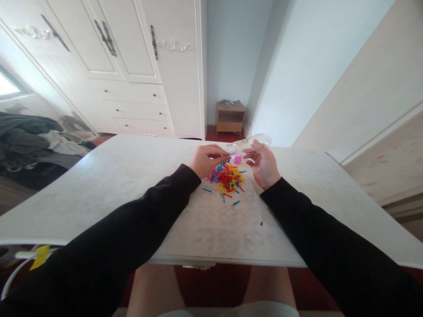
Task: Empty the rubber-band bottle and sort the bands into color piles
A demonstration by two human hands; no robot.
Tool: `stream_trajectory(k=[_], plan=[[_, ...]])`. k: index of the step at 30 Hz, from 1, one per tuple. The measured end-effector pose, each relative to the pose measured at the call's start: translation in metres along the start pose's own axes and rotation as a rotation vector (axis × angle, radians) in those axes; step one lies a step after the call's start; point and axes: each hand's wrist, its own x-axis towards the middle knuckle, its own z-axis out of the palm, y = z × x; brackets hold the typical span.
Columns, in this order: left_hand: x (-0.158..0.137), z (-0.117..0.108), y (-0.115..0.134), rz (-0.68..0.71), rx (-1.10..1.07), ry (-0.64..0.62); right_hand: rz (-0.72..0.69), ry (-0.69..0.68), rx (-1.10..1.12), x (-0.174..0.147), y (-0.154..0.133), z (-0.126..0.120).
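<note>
On the white marbled bench (205, 229), a heap of small red, yellow and blue plastic strips (228, 178) has a round pink object (236, 160) and a clear bottle (244, 143) at one o'clock, the left hand (206, 159) at ten, fingertips close, grip impossible to tell, and the right hand (263, 167) at two, fingers apart.

White wardrobe (127, 66), wooden nightstand (228, 127), heaped clothes (31, 134)
</note>
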Motion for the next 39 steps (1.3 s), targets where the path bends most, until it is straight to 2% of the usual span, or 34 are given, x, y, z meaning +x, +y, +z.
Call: stream_trajectory(k=[9,14,19,21,25,27,31,34,39], plan=[[-0.001,0.001,0.006,0.006,0.013,-0.038,-0.021,0.013,-0.041,-0.002,-0.004,0.001],[0.003,-0.008,0.011,0.023,0.045,-0.070,-0.098,0.065,-0.030,0.008,-0.007,-0.007],[0.005,-0.021,0.016,0.164,0.170,-0.280,-0.190,0.088,0.087,0.022,-0.013,-0.016],[0.003,-0.022,0.016,0.191,0.198,-0.318,-0.201,0.068,0.079,0.026,-0.015,-0.018],[0.001,-0.018,0.018,0.167,0.225,-0.317,-0.222,0.053,-0.006,0.033,-0.012,-0.024],[-0.001,-0.014,0.021,0.168,0.276,-0.357,-0.234,0.074,-0.066,0.038,-0.007,-0.028],[-0.008,-0.001,0.030,0.197,0.443,-0.600,-0.313,0.165,-0.133,0.048,0.007,-0.035],[-0.015,0.007,0.034,0.150,0.546,-0.773,-0.329,0.189,-0.181,0.054,0.017,-0.036],[-0.018,0.011,0.037,0.039,0.635,-0.828,-0.328,0.172,-0.207,0.059,0.026,-0.036]])
